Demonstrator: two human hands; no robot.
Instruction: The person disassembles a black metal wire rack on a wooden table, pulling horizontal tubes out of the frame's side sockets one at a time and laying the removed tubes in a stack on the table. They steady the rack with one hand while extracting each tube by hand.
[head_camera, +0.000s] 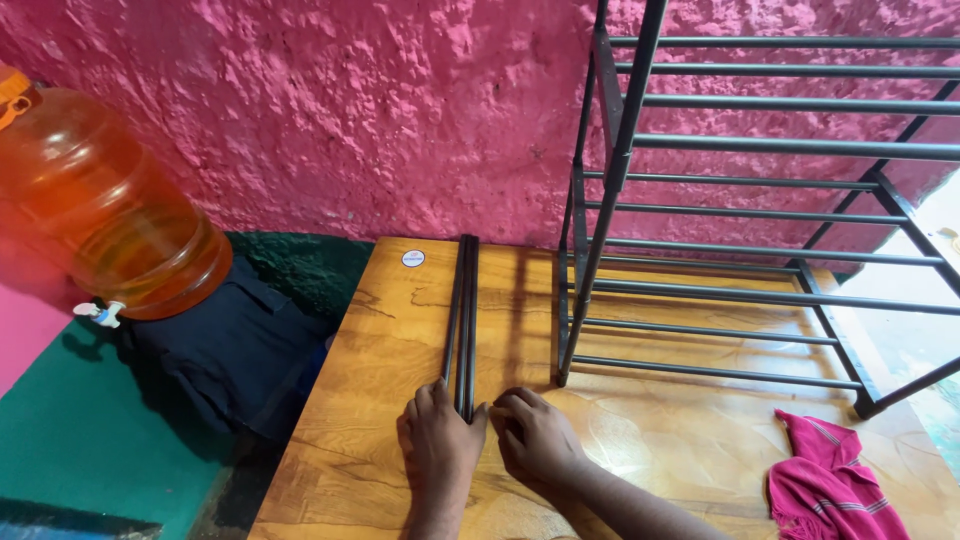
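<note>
A few thin black metal rods (464, 300) lie side by side on the wooden table (380, 350), running away from me toward the pink wall. My left hand (437, 445) rests on the table at their near end, fingers pressed against the rods from the left. My right hand (537, 437) presses in from the right, fingertips touching the same near ends. Both hands pinch the bundle together between them. A black metal rack (720, 215) with several horizontal bars stands on the table just right of the rods.
A crumpled pink cloth (825, 485) lies at the table's near right. Left of the table, a large orange water jug (95, 200) with a white tap sits on a dark cloth-covered stand (225, 350). A rough pink wall (380, 100) is behind.
</note>
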